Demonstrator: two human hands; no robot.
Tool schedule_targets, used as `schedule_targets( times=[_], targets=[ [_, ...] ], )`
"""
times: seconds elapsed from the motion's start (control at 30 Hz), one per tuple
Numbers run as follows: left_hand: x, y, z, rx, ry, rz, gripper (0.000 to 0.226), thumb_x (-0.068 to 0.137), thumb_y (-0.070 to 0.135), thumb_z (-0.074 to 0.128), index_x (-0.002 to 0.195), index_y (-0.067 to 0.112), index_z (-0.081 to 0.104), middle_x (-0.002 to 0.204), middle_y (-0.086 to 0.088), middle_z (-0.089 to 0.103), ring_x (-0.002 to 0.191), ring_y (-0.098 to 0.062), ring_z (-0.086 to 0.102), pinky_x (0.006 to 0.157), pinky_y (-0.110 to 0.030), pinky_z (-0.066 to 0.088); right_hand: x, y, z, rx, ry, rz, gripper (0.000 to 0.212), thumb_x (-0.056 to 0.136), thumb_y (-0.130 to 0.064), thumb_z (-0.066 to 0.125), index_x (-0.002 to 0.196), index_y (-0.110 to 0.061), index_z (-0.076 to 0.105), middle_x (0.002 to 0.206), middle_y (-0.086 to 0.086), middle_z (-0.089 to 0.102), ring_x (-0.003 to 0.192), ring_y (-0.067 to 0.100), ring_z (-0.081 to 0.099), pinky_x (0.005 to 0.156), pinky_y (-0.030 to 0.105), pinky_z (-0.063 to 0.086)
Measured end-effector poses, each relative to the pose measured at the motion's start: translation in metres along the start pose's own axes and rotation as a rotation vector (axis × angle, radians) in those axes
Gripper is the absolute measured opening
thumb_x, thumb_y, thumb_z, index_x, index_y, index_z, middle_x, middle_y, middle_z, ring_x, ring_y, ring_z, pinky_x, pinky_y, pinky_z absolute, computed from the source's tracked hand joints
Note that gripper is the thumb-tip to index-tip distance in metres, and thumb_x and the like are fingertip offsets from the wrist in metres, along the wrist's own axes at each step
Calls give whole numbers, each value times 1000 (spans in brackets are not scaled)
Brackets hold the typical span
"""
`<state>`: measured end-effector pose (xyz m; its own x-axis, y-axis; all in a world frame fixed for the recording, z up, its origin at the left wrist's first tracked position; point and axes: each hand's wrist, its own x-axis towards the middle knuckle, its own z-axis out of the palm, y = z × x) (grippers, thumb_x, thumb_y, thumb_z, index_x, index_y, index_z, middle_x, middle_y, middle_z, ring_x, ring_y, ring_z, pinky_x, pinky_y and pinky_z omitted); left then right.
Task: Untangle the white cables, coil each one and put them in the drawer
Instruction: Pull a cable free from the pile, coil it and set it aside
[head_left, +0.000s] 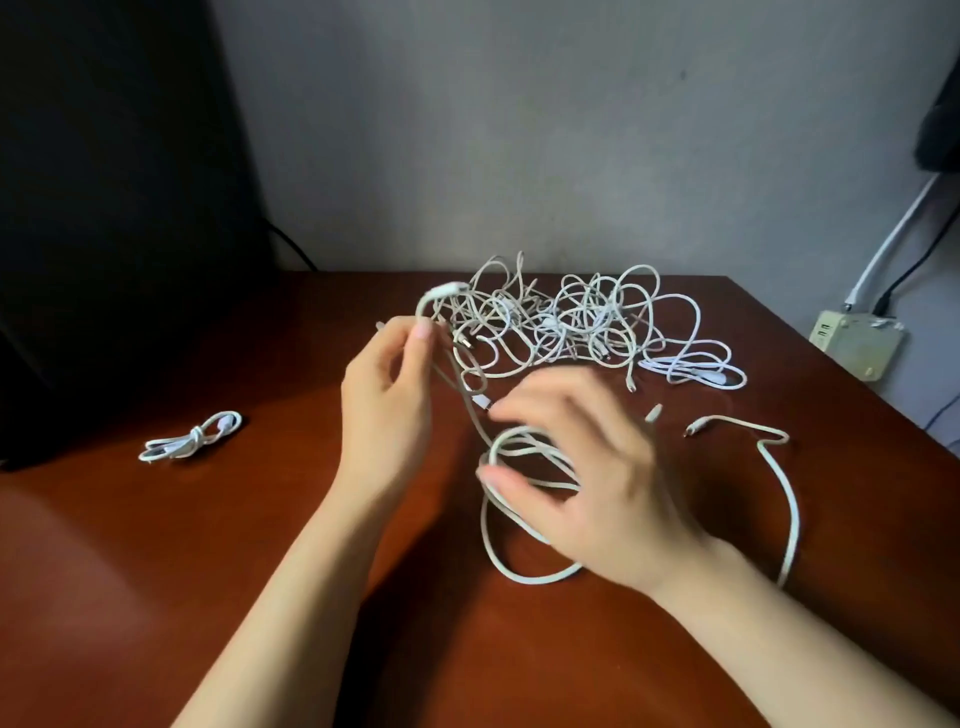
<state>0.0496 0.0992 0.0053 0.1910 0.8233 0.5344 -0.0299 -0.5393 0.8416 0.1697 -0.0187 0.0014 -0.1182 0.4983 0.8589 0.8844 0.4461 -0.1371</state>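
Note:
A tangled heap of white cables (566, 319) lies at the back of the brown table (260, 545). My left hand (387, 405) pinches one white cable (428, 306) near its plug end and holds it raised above the table. My right hand (587, 478), blurred, has its fingers curled round a few loops of that cable (524, 457), and a slack loop (519, 569) trails onto the table below. One coiled, tied cable (189, 441) lies at the left. A loose cable (779, 478) curves along the right. No drawer is in view.
A dark monitor (114, 208) fills the back left, standing on the table. A beige wall box (857, 343) with black and white leads sits past the table's right edge. A grey wall stands behind the heap.

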Motion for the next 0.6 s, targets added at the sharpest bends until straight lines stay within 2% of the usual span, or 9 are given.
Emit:
schedule_targets(
  times=[0.07, 0.13, 0.23, 0.3, 0.33, 0.43, 0.5, 0.6],
  targets=[
    [2, 0, -5, -115, 73, -115, 30, 101, 25, 45, 78, 23, 65, 76, 7, 65, 75, -15, 57, 72, -40, 49, -1, -5, 4, -59, -179, -68, 31, 80, -30, 71, 105, -12, 68, 104, 3, 62, 92, 18, 60, 88, 27, 48],
    [4, 0, -9, -229, 111, -230, 29, 102, 23, 44, 83, 19, 66, 82, 2, 65, 80, -16, 58, 72, -34, 48, -4, -7, 9, -59, -294, -60, 38, 80, -36, 67, 111, -13, 67, 110, 1, 60, 95, 17, 57, 96, 24, 42],
    [7, -3, -12, -294, 107, -320, 27, 101, 23, 45, 88, 15, 67, 92, -14, 64, 80, -27, 56, 63, -23, 49, -2, -4, 5, 59, -305, 1, 42, 86, -40, 61, 116, -11, 66, 115, 3, 59, 106, 17, 55, 99, 28, 43],
    [8, -5, -12, -202, 116, -308, 25, 101, 22, 47, 86, 18, 67, 89, -7, 67, 75, -25, 55, 55, -16, 47, 4, 3, -6, 29, -243, 61, 41, 93, -41, 52, 114, -9, 66, 111, 3, 62, 106, 17, 56, 97, 28, 43],
    [8, -5, -13, -119, 119, -283, 25, 100, 23, 49, 84, 21, 68, 87, 0, 68, 74, -21, 57, 56, -17, 47, 7, 9, -13, -27, -203, 114, 40, 94, -40, 48, 112, -10, 67, 108, 2, 64, 104, 18, 57, 95, 28, 43],
    [7, -9, -15, 93, 124, -224, 22, 97, 28, 54, 84, 30, 71, 76, 8, 71, 73, -11, 66, 74, -33, 55, 12, 33, -35, -321, -167, 321, 28, 92, -28, 49, 108, -14, 68, 104, 1, 68, 97, 22, 58, 88, 30, 39],
    [6, -11, -17, 205, 120, -242, 18, 94, 31, 58, 93, 25, 75, 78, 7, 73, 83, -14, 69, 85, -40, 54, 8, 51, -49, -524, -315, 484, 25, 92, -18, 51, 112, -19, 65, 113, 1, 66, 106, 26, 53, 90, 36, 36],
    [6, -14, -18, 317, 93, -298, 24, 92, 26, 61, 112, 18, 72, 100, -6, 73, 99, -25, 67, 92, -40, 51, -1, 68, -64, -691, -626, 816, 40, 96, -22, 46, 136, -29, 47, 141, -3, 45, 127, 27, 37, 101, 42, 32]
  ],
)
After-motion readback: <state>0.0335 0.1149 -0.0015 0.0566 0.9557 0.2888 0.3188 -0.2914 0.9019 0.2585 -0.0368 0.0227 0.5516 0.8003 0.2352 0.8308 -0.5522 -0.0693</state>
